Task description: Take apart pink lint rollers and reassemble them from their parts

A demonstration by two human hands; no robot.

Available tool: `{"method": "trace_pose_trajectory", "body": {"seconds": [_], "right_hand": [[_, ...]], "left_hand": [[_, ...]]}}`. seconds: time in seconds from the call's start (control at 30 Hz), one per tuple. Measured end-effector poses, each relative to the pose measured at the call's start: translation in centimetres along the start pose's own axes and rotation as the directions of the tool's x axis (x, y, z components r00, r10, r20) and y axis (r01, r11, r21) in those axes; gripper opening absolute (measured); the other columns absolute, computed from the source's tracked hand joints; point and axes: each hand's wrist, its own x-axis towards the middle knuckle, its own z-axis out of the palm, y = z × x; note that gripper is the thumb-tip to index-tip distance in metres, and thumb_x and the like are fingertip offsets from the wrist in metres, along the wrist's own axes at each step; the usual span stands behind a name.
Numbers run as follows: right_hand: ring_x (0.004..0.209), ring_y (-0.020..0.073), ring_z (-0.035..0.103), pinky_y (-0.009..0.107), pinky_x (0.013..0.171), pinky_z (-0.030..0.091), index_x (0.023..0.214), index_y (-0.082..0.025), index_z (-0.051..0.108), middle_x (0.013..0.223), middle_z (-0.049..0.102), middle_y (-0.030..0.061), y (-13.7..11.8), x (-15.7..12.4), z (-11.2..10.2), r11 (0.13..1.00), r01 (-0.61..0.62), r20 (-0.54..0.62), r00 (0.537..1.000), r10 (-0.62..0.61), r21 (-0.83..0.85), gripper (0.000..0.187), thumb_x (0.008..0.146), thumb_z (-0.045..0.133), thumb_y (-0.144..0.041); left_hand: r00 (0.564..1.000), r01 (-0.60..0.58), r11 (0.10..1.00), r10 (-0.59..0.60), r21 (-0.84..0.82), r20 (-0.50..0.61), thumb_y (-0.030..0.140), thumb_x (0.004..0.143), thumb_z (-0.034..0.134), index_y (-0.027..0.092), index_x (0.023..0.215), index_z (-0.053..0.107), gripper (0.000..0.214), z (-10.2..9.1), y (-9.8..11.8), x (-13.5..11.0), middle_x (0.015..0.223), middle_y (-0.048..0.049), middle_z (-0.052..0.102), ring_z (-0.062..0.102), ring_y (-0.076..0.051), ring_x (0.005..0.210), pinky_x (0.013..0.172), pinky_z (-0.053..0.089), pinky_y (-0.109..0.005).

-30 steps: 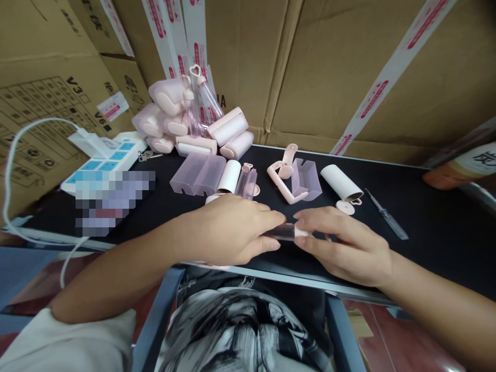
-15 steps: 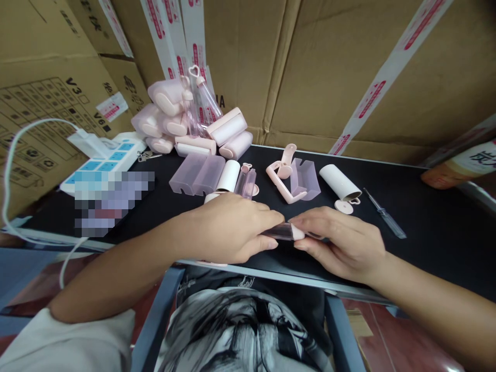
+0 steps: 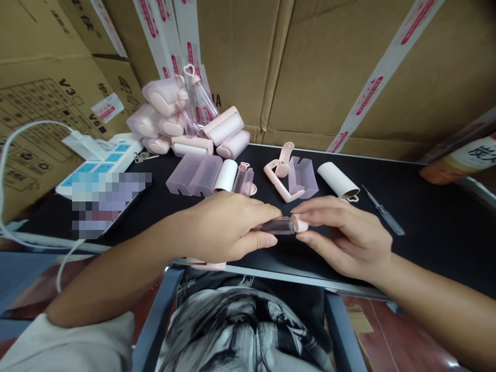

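Left hand (image 3: 227, 227) is closed round a clear tube (image 3: 278, 226), held level just above the near edge of the table (image 3: 426, 222). Right hand (image 3: 349, 237) pinches the pink cap (image 3: 301, 223) at the tube's right end, thumb under, fingers on top.

Progress, my read: cap is on the tube end, so this piece is near done. Can't tell if it's fully seated.

Loose and not yet put together behind my hands:
- pink frame (image 3: 276, 178) touching a clear cover (image 3: 303, 175)
- white roll (image 3: 336, 179)
- two more covers (image 3: 194, 174) and another roll (image 3: 227, 175) further left

The pile (image 3: 186, 121) of pink cases at the back against the boxes looks finished. Screwdriver (image 3: 383, 212) lies apart on the right, untouched.

Hidden or unclear:
- My left palm covers most of the tube, so its left end isn't visible.
- My right fingers hide the cap's far side.
- A small pink part pokes out under my left hand, can't identify it.
- There's a blurred patch (image 3: 110, 199) by the power strip (image 3: 101, 160).
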Motion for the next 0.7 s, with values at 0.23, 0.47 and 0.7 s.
{"method": "trace_pose_trajectory", "body": {"seconds": [0.23,0.47,0.7], "right_hand": [[0.092,0.0216,0.083,0.03,0.081,0.071,0.12,-0.017,0.073,0.102,0.083,0.0119,-0.3,0.2,0.0,0.992,0.093,0.086,0.993,-0.086,-0.084,0.027,0.095,0.078,-0.011],[0.091,0.021,0.083,0.029,0.078,0.072,0.116,-0.015,0.074,0.103,0.082,0.0129,-0.2,-0.6,0.2,0.956,0.219,0.083,0.975,-0.207,-0.195,0.023,0.095,0.079,-0.009],[0.086,0.0217,0.082,0.031,0.071,0.071,0.118,-0.016,0.073,0.101,0.082,0.0107,-0.2,-1.3,0.4,0.938,0.259,0.164,0.96,-0.226,-0.228,0.024,0.095,0.078,-0.009]], "left_hand": [[0.999,0.024,0.995,-0.027,0.096,0.032,0.036,0.106,0.064,0.02,0.108,0.072,0.018,0.1,0.2,0.3,0.102,-0.0035,0.079,0.072,-0.019,0.082,0.073,0.048,-0.029],[0.997,-0.002,0.976,-0.016,0.22,0.078,0.035,0.107,0.06,0.019,0.11,0.07,0.019,0.3,0.8,0.5,0.103,-0.0056,0.08,0.075,-0.023,0.083,0.069,0.047,-0.033],[0.989,-0.024,0.948,-0.025,0.317,0.147,0.033,0.106,0.061,0.02,0.108,0.07,0.016,0.7,1.1,0.7,0.098,-0.0049,0.079,0.075,-0.025,0.079,0.062,0.042,-0.035]]}}
